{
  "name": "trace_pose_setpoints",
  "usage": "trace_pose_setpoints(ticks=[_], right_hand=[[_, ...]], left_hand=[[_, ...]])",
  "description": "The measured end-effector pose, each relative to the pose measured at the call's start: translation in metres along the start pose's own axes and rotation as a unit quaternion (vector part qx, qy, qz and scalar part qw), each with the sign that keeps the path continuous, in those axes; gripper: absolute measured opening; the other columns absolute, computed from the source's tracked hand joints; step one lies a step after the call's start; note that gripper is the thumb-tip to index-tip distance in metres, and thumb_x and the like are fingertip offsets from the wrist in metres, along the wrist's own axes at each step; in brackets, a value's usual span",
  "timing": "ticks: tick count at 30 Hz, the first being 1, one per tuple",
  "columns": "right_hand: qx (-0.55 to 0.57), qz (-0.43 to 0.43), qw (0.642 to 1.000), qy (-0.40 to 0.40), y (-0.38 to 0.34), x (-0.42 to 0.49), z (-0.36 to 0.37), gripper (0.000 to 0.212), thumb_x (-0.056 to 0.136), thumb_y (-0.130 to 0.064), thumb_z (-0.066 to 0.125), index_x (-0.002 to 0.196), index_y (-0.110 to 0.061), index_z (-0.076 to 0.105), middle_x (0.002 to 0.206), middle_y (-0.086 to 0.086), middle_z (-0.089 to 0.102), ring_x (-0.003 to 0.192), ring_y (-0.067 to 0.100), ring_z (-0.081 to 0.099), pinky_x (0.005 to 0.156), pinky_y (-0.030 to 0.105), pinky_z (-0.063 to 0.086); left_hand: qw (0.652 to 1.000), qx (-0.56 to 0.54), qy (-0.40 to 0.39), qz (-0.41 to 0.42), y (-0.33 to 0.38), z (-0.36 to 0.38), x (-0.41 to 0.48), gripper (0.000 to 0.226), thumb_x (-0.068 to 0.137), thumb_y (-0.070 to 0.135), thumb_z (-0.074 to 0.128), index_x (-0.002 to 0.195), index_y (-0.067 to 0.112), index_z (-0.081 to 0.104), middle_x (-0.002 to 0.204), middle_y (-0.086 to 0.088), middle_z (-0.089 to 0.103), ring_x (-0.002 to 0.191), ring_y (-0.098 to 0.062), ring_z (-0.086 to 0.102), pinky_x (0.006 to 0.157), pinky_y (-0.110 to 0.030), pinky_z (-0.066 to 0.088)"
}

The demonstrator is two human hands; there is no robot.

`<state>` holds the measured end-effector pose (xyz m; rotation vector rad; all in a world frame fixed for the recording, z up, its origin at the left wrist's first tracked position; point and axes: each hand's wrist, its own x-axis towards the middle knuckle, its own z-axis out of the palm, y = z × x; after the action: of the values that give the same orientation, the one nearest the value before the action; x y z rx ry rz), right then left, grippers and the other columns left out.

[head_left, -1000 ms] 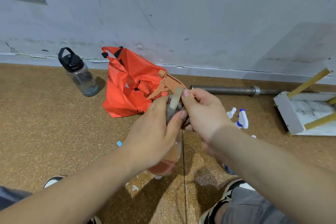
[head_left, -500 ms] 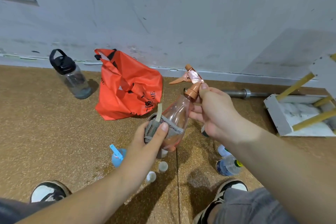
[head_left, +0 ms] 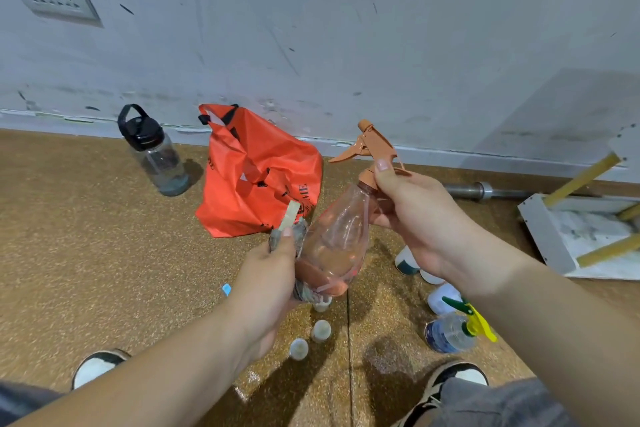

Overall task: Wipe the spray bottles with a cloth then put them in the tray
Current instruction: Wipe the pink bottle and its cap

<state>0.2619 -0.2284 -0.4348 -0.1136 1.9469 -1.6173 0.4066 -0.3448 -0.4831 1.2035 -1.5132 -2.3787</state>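
Note:
A clear orange-tinted spray bottle [head_left: 334,236] with an orange trigger head is held tilted in the air above the floor. My right hand [head_left: 415,218] grips its neck just under the trigger. My left hand [head_left: 266,274] holds a grey cloth [head_left: 298,232] with a beige tag against the bottle's lower body. A white tray [head_left: 543,232] with yellow bars lies on the floor at the right. On the floor near my right foot lies another spray bottle [head_left: 450,331] with a green and yellow trigger, beside a white one [head_left: 441,298].
An orange bag [head_left: 256,173] and a dark-lidded water bottle [head_left: 154,152] stand by the wall. A metal bar [head_left: 485,189] lies along the skirting. Several small bottles [head_left: 320,329] sit on the floor below my hands. My shoes [head_left: 460,374] are at the bottom.
The bottle has been tilted out with its trigger head up and to the right. My left hand with the cloth slid from the bottle's neck down to its lower body.

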Motion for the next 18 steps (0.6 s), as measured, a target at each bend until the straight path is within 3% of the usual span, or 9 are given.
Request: trace_pose_setpoints(ticks=[3, 5, 7, 9, 11, 12, 15, 18], right_hand=[[0.01, 0.012, 1.0, 0.009, 0.0, -0.003, 0.004, 0.036, 0.103, -0.045, 0.057, 0.104, -0.014, 0.074, 0.091, 0.001, 0.08, 0.082, 0.014, 0.072, 0.098, 0.043, 0.058], [0.025, 0.021, 0.999, 0.011, 0.001, -0.005, 0.006, 0.036, 0.103, -0.045, 0.057, 0.103, -0.014, 0.074, 0.091, 0.002, 0.08, 0.081, 0.014, 0.073, 0.099, 0.043, 0.058], [0.039, 0.021, 0.999, 0.005, 0.001, -0.009, 0.009, 0.035, 0.104, -0.044, 0.056, 0.098, -0.014, 0.074, 0.088, 0.001, 0.079, 0.077, 0.012, 0.073, 0.095, 0.04, 0.06], [0.048, 0.017, 0.999, -0.01, 0.002, -0.014, 0.012, 0.036, 0.106, -0.041, 0.054, 0.089, -0.015, 0.073, 0.078, -0.003, 0.076, 0.065, 0.007, 0.07, 0.078, 0.029, 0.061], [0.038, 0.021, 0.999, -0.033, 0.005, -0.021, 0.015, 0.038, 0.106, -0.04, 0.053, 0.088, -0.014, 0.074, 0.068, -0.006, 0.072, 0.055, 0.003, 0.064, 0.062, 0.021, 0.053], [0.027, 0.025, 0.998, -0.045, 0.007, -0.024, 0.017, 0.039, 0.105, -0.042, 0.054, 0.092, -0.013, 0.075, 0.066, -0.007, 0.072, 0.055, 0.003, 0.064, 0.062, 0.021, 0.052], [0.002, 0.018, 0.997, -0.072, 0.008, -0.029, 0.018, 0.041, 0.102, -0.046, 0.059, 0.093, -0.012, 0.079, 0.085, 0.003, 0.08, 0.08, 0.016, 0.075, 0.084, 0.035, 0.059], [-0.003, 0.004, 0.997, -0.071, 0.005, -0.03, 0.019, 0.04, 0.102, -0.044, 0.059, 0.09, -0.013, 0.081, 0.092, 0.005, 0.081, 0.086, 0.017, 0.076, 0.095, 0.04, 0.056]], left_hand=[[0.997, 0.045, 0.052, 0.028, 0.0, 0.0, 0.002, 0.038, 0.11, 0.046, 0.042, 0.114, 0.02, 0.07, 0.096, 0.0, 0.082, 0.087, -0.023, 0.079, 0.071, -0.034, 0.061], [0.975, 0.174, 0.064, 0.124, -0.005, -0.002, 0.001, 0.042, 0.109, 0.052, 0.035, 0.12, 0.028, 0.067, 0.11, 0.007, 0.077, 0.107, -0.018, 0.072, 0.09, -0.037, 0.056], [0.92, 0.306, 0.045, 0.242, -0.007, -0.003, -0.004, 0.043, 0.108, 0.055, 0.028, 0.124, 0.032, 0.061, 0.114, 0.011, 0.069, 0.112, -0.013, 0.064, 0.099, -0.041, 0.051], [0.856, 0.4, 0.01, 0.328, -0.007, -0.001, -0.012, 0.039, 0.107, 0.053, 0.028, 0.131, 0.034, 0.053, 0.117, 0.013, 0.065, 0.111, -0.011, 0.061, 0.098, -0.038, 0.049], [0.809, 0.46, -0.01, 0.365, -0.005, 0.005, -0.018, 0.042, 0.105, 0.053, 0.036, 0.142, 0.034, 0.044, 0.125, 0.017, 0.06, 0.116, -0.008, 0.056, 0.097, -0.028, 0.044], [0.801, 0.471, -0.013, 0.369, -0.003, 0.007, -0.019, 0.046, 0.103, 0.054, 0.039, 0.144, 0.034, 0.041, 0.127, 0.017, 0.059, 0.117, -0.007, 0.055, 0.096, -0.026, 0.043], [0.828, 0.436, -0.036, 0.35, 0.004, 0.004, -0.015, 0.046, 0.098, 0.064, 0.039, 0.137, 0.039, 0.044, 0.117, 0.017, 0.067, 0.11, -0.01, 0.064, 0.094, -0.038, 0.052], [0.88, 0.348, -0.093, 0.308, 0.015, -0.004, -0.002, 0.04, 0.105, 0.063, 0.033, 0.131, 0.041, 0.054, 0.116, 0.024, 0.069, 0.111, 0.004, 0.064, 0.097, -0.027, 0.05]])
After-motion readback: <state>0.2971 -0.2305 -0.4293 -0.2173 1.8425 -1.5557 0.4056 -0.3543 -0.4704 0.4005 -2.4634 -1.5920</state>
